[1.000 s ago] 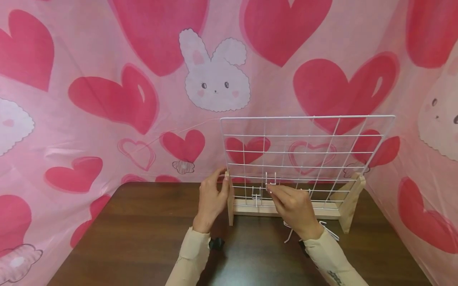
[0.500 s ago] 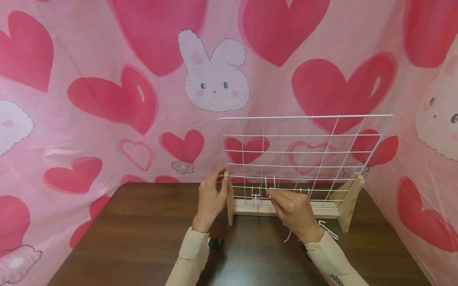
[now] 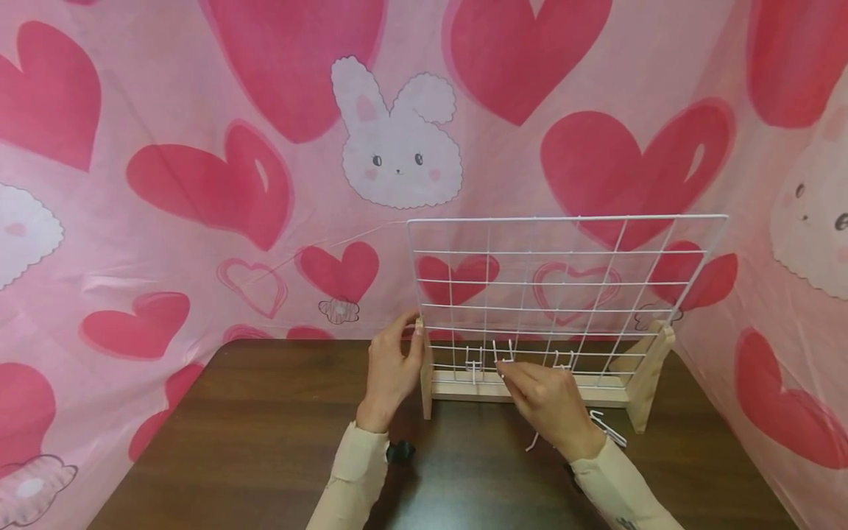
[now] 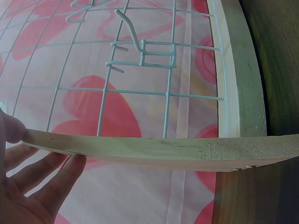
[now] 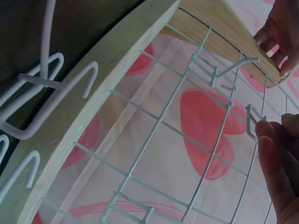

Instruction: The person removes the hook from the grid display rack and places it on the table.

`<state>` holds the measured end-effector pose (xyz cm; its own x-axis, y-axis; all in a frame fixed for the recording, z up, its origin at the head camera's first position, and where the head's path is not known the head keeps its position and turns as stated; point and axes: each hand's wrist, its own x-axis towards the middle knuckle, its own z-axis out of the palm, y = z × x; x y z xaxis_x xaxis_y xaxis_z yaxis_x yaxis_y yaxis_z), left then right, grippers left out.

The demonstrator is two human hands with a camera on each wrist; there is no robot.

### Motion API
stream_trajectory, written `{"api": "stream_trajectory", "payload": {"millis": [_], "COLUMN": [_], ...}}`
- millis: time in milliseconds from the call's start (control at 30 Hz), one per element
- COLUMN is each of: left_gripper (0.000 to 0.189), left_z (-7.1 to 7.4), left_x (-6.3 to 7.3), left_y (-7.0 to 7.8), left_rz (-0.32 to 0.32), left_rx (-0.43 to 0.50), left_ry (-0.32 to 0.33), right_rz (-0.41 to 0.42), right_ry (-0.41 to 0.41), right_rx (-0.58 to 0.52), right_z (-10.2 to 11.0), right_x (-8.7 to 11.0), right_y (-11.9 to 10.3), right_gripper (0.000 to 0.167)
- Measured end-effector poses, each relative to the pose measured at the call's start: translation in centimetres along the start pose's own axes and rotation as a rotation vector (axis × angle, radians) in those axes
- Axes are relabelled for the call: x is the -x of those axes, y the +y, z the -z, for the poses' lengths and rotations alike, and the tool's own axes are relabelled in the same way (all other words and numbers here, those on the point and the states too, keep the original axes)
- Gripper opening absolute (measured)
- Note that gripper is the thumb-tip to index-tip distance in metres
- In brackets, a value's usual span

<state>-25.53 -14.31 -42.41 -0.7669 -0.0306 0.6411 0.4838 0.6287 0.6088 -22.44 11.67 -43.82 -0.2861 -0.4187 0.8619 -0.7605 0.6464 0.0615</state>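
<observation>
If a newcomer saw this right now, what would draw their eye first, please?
Probably the pink heart-and-bunny backdrop behind the table. Before it, a white wire grid rises from a wooden stand. The left hand grips the stand's left side; the right hand pinches a white wire hook at the grid's lower rows.

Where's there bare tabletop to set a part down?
Widest: the table left of the left hand and left sleeve, out to the table's left edge. Smaller: between the sleeves, right of the black object. Crowded: around the right hand, which pinches a white hook, with loose hooks by its wrist and hung hooks on the grid.
</observation>
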Motion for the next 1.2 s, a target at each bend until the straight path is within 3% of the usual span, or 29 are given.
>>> {"api": "stream_trajectory", "payload": {"millis": [133,400,500,667,800,1000,1200], "left_gripper": [0.030,0.030,0.031,0.030,0.029,0.029,0.030], "left_z": [0.0,0.0,0.0,-0.1,-0.1,0.0,0.0], "left_x": [0.0,-0.1,-0.1,0.0,-0.1,-0.1,-0.1], "left_y": [0.0,-0.1,-0.2,-0.2,-0.2,-0.1,-0.1], "left_rz": [0.004,0.025,0.023,0.014,0.030,0.041,0.024], "left_rx": [-0.001,0.003,0.003,-0.006,-0.005,-0.005,-0.006], "left_ry": [-0.003,-0.019,-0.019,-0.012,-0.022,-0.028,-0.024], "right_rz": [-0.007,0.029,0.034,0.038,0.042,0.051,0.060], "right_ry": [-0.030,-0.044,-0.046,-0.055,-0.087,-0.126,-0.171], "right_rx": [-0.008,-0.007,-0.007,0.000,-0.007,-0.025,-0.018], "right_z": [-0.1,-0.2,-0.2,-0.2,-0.2,-0.3,-0.3], "right_x": [0.4,1.1,1.3,1.6,1.9,2.3,2.6], "right_y": [-0.1,-0.1,-0.1,0.0,0.0,-0.1,-0.1], "right_gripper": [0.045,0.013,0.018,0.047,0.051,0.016,0.013]}}
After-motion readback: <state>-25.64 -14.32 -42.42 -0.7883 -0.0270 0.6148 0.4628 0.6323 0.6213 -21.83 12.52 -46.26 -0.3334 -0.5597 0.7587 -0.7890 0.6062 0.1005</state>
